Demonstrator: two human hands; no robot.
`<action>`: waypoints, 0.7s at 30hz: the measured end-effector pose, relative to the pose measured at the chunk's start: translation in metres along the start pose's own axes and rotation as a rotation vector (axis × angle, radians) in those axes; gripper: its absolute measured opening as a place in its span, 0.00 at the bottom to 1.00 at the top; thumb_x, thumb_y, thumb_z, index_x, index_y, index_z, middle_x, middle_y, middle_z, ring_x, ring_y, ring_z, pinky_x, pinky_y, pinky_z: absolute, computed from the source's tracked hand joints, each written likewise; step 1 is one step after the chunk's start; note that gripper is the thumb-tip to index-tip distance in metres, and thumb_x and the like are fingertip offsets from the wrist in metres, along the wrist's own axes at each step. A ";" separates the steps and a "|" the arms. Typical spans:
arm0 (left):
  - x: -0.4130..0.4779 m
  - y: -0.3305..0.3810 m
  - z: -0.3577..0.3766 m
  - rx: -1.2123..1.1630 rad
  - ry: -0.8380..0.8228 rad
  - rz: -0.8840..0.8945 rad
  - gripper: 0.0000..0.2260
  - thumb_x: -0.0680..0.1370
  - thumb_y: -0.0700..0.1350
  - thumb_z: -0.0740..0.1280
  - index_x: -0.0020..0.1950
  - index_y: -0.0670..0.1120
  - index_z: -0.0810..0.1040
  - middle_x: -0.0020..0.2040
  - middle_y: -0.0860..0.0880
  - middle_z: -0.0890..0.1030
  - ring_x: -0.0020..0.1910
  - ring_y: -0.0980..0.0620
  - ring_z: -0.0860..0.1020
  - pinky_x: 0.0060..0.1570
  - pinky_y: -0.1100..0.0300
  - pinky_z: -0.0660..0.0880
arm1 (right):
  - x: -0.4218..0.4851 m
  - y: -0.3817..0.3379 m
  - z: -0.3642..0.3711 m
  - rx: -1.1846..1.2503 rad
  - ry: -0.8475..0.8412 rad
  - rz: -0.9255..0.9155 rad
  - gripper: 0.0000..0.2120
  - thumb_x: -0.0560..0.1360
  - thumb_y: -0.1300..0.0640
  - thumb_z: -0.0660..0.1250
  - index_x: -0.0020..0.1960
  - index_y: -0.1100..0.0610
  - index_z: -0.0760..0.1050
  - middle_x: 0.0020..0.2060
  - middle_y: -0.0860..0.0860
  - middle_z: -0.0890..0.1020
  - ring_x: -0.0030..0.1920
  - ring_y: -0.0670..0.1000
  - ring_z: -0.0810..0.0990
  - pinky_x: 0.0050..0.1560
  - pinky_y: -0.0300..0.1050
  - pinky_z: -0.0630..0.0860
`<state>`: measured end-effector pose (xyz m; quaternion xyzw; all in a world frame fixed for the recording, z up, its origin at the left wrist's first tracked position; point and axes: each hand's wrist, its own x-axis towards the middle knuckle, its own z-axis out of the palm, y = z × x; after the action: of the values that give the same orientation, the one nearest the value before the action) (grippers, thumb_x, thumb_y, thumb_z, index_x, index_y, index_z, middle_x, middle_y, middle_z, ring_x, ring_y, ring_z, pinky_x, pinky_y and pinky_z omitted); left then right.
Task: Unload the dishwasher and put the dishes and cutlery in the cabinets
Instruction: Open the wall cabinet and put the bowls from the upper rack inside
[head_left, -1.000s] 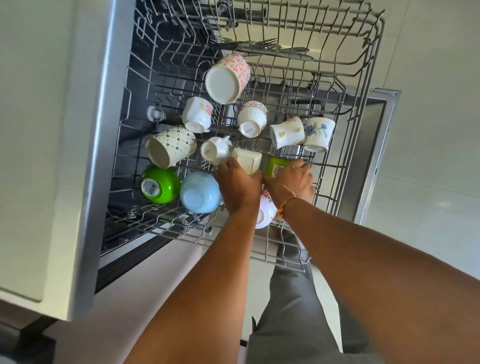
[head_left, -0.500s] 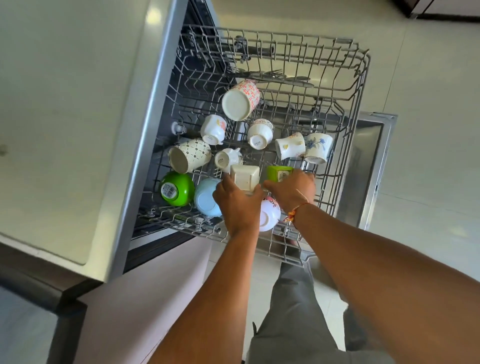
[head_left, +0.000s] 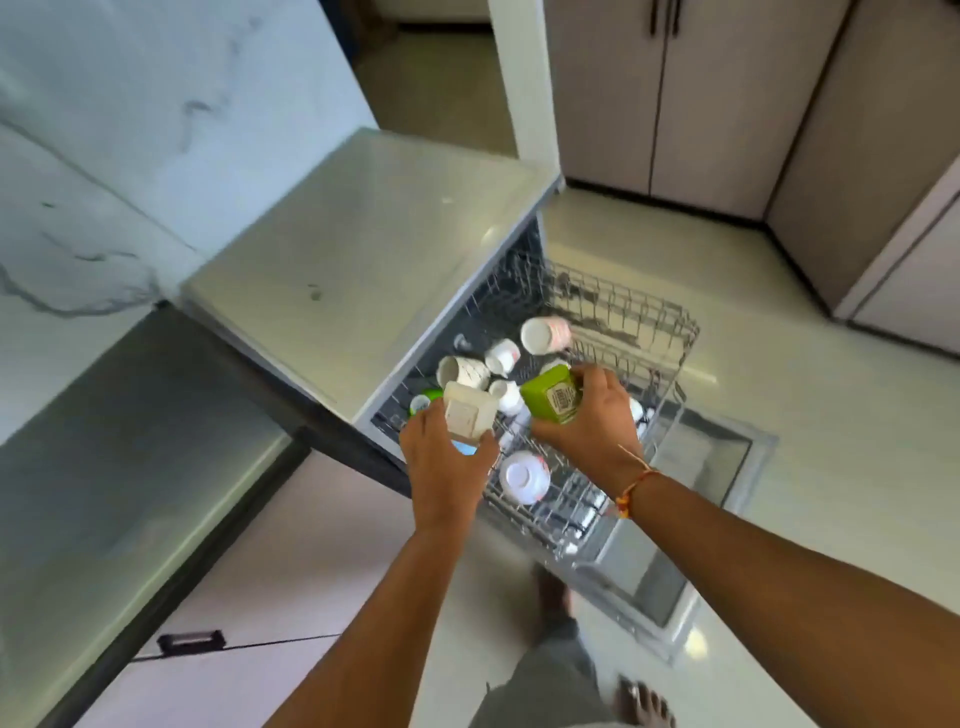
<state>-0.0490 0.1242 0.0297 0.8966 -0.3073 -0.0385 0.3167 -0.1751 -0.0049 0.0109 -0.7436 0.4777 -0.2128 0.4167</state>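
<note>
White square cup (head_left: 467, 415) gripped in my left hand (head_left: 447, 467), green square cup (head_left: 553, 400) in my right hand (head_left: 592, 421), both held above the pulled-out rack (head_left: 649, 332). Step: removal; next, probably carrying them to a cabinet (head_left: 691, 104).

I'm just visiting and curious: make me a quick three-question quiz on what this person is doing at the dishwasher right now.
1. True or false: the left hand holds a white square cup.
2. What colour is the square cup in the right hand?
A. blue
B. green
C. red
3. Fill in: the small white bowl near the front of the upper rack lies ____ side up.

Key:
1. true
2. B
3. bottom
</note>
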 end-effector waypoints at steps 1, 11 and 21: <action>-0.005 0.007 -0.019 -0.026 0.036 0.015 0.32 0.70 0.52 0.75 0.70 0.46 0.68 0.64 0.47 0.71 0.67 0.47 0.66 0.62 0.51 0.74 | -0.005 -0.016 -0.012 0.009 0.003 -0.069 0.38 0.60 0.46 0.79 0.65 0.56 0.70 0.56 0.53 0.75 0.56 0.55 0.73 0.56 0.49 0.75; -0.040 0.027 -0.244 -0.106 0.519 0.039 0.30 0.69 0.48 0.77 0.68 0.48 0.71 0.64 0.49 0.71 0.65 0.52 0.65 0.59 0.61 0.67 | -0.062 -0.229 -0.042 0.145 -0.031 -0.749 0.36 0.59 0.45 0.75 0.65 0.56 0.75 0.55 0.52 0.77 0.54 0.54 0.76 0.55 0.41 0.69; -0.080 -0.003 -0.428 0.016 0.944 -0.015 0.30 0.67 0.49 0.78 0.67 0.49 0.73 0.62 0.50 0.73 0.63 0.50 0.69 0.56 0.61 0.67 | -0.146 -0.411 -0.008 0.367 -0.181 -1.135 0.29 0.64 0.44 0.78 0.62 0.44 0.74 0.53 0.44 0.77 0.54 0.46 0.76 0.51 0.40 0.76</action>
<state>0.0005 0.4054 0.3587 0.8206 -0.1236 0.3735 0.4146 -0.0283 0.2017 0.3656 -0.8136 -0.0757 -0.4168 0.3982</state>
